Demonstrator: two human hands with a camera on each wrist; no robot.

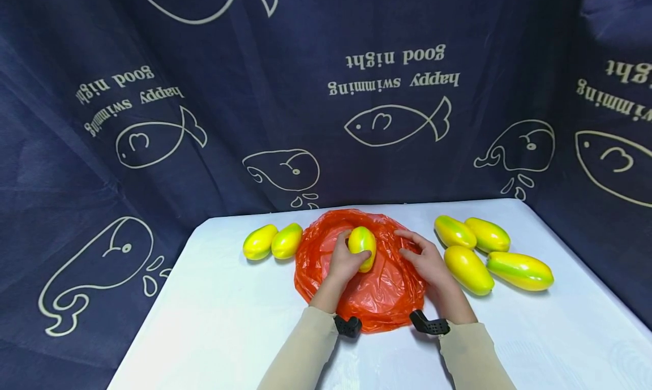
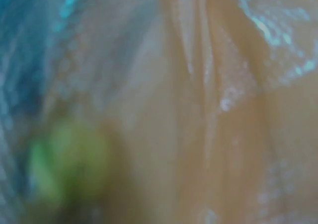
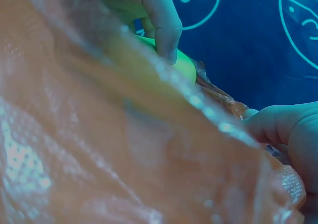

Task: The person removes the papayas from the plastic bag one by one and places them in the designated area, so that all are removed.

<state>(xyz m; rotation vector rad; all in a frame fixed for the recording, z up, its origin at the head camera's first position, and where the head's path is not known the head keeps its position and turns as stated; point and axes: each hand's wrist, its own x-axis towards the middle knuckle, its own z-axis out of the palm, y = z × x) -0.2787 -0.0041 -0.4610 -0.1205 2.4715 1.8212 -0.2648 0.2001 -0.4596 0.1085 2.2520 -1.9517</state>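
Note:
A red plastic bag (image 1: 379, 295) lies spread wide on the white table, its crumpled rim rolled outward. My left hand (image 1: 344, 263) grips a yellow papaya (image 1: 363, 241) with green streaks, fingers on its far side and thumb on its near side, over the bag's opening. At the bag's right side, my right hand (image 1: 432, 266) holds the rim between thumb and fingers. The right wrist view shows the papaya (image 3: 185, 67) partly behind the bag's film. Bag film fills the left wrist view, with a blurred green-yellow shape low at its left.
Two papayas (image 1: 261, 242) lie left of the bag at the table's back. Several more papayas (image 1: 468, 270) are grouped right of my right hand. A dark blue curtain (image 1: 285, 118) with fish drawings hangs behind the white table (image 1: 219, 311).

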